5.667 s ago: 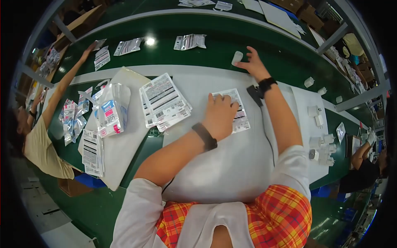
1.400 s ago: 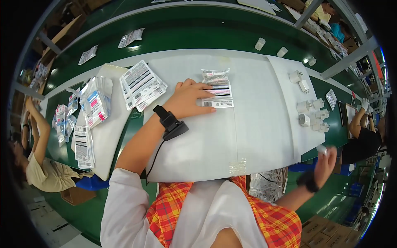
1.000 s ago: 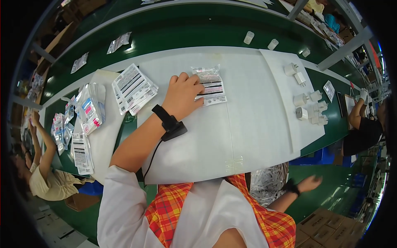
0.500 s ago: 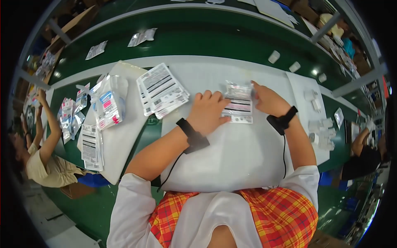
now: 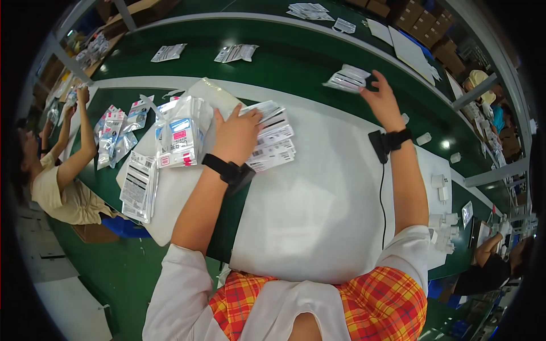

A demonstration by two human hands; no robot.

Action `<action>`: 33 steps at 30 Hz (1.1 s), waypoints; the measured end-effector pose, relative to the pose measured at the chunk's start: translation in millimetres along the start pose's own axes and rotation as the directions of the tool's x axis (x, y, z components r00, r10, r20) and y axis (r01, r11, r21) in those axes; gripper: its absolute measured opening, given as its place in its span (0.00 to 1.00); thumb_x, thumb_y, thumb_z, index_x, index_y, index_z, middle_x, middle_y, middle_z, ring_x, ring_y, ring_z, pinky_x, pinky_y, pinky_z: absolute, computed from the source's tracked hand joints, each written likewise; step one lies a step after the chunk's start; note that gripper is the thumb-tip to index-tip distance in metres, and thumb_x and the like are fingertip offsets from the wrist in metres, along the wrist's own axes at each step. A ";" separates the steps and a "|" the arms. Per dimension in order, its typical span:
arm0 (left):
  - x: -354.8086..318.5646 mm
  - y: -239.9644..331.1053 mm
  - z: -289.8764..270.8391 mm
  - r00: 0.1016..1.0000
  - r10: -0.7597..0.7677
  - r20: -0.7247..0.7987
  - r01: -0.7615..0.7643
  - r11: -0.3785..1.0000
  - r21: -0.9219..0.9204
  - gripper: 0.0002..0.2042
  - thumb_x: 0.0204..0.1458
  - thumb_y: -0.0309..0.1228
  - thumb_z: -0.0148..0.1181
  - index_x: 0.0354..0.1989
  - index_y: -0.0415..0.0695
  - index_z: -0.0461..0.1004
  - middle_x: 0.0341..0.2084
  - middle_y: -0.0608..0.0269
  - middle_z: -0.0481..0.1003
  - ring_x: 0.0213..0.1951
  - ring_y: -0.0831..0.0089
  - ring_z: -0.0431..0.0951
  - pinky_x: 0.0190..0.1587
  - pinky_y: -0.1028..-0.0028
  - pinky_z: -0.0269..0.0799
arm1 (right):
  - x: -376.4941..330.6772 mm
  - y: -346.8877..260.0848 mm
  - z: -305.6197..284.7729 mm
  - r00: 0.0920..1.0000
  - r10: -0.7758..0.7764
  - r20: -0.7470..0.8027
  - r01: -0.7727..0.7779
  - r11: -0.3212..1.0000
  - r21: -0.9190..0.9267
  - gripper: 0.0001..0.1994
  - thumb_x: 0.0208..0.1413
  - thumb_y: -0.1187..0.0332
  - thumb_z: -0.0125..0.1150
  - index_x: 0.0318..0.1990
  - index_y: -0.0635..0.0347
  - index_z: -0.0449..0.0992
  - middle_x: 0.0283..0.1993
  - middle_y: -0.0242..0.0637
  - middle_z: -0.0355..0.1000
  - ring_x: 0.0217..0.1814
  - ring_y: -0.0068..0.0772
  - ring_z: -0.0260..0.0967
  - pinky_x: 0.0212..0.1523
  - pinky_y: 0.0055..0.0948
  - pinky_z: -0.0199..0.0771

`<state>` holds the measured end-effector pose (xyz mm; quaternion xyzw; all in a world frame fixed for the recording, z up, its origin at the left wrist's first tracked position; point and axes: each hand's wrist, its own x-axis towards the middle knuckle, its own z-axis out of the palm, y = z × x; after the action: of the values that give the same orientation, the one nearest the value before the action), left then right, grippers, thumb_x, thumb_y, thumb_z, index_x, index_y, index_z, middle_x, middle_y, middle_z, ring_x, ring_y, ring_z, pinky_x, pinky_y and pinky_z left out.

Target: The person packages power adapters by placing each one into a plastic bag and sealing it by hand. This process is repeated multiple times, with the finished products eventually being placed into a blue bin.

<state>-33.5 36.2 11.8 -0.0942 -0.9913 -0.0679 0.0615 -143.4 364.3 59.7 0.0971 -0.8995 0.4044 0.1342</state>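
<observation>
My left hand (image 5: 238,136) lies with spread fingers on a fanned stack of white printed flat packets (image 5: 276,133), left of the white work mat. Its fingertips touch the top packet; part of the stack is hidden beneath the hand. Farther off, my right hand (image 5: 382,102) reaches over the green conveyor surface, thumb and fingers apart and nothing between them. Just left of those fingertips, a clear-and-white printed pouch (image 5: 348,78) rests on the green surface. Both wrists wear black straps with a small box.
A clear bag of blue-and-pink packets (image 5: 181,136) stands left of my left hand, with foil packets (image 5: 114,133) and a printed stack (image 5: 139,187) near it. More pouches (image 5: 236,53) lie on the green surface. White plastic pieces (image 5: 443,230) stand right. Co-workers sit at both sides.
The pouch from the mat now lies on the green surface, and my right hand has moved forward with it and let go. My left hand has shifted left onto the stack.
</observation>
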 end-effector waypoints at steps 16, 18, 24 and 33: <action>22.1 110.0 38.9 0.899 0.407 0.160 -0.363 0.899 -0.246 0.24 0.57 0.41 0.50 0.61 0.45 0.63 0.62 0.58 0.64 0.66 0.66 0.57 0.66 0.49 0.48 | -134.7 -21.6 22.6 0.684 -0.322 0.655 0.576 0.789 -0.213 0.15 0.41 0.70 0.59 0.40 0.59 0.71 0.40 0.44 0.67 0.45 0.49 0.64 0.46 0.40 0.67; 21.8 113.8 35.7 0.895 0.400 0.196 -0.353 0.906 -0.235 0.28 0.55 0.45 0.51 0.62 0.45 0.61 0.63 0.55 0.61 0.66 0.64 0.57 0.66 0.46 0.44 | -138.8 -16.9 10.7 0.633 -0.299 0.714 0.490 0.869 -0.071 0.20 0.42 0.68 0.60 0.47 0.58 0.71 0.42 0.46 0.67 0.47 0.49 0.63 0.49 0.39 0.66; 0.3 110.1 27.0 0.867 0.478 0.138 -0.452 0.873 -0.183 0.35 0.50 0.50 0.56 0.64 0.44 0.60 0.67 0.52 0.53 0.68 0.58 0.52 0.66 0.43 0.40 | -204.6 -26.3 -45.6 0.515 -0.459 0.724 0.680 0.733 -0.020 0.26 0.45 0.65 0.62 0.56 0.55 0.70 0.52 0.48 0.67 0.57 0.46 0.62 0.57 0.35 0.63; 18.8 162.4 4.4 0.860 0.440 0.258 -0.416 0.898 -0.143 0.29 0.46 0.40 0.59 0.59 0.43 0.65 0.61 0.50 0.59 0.64 0.54 0.57 0.65 0.48 0.45 | -21.3 131.8 -40.2 0.871 0.231 -0.434 -0.382 0.874 -0.301 0.36 0.38 0.59 0.75 0.54 0.62 0.61 0.46 0.48 0.69 0.46 0.48 0.68 0.46 0.35 0.71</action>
<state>-20.6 198.3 30.0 -0.3233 -0.9402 -0.0790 -0.0719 -154.1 482.2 -14.0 -0.1583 -0.9197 0.2514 0.2568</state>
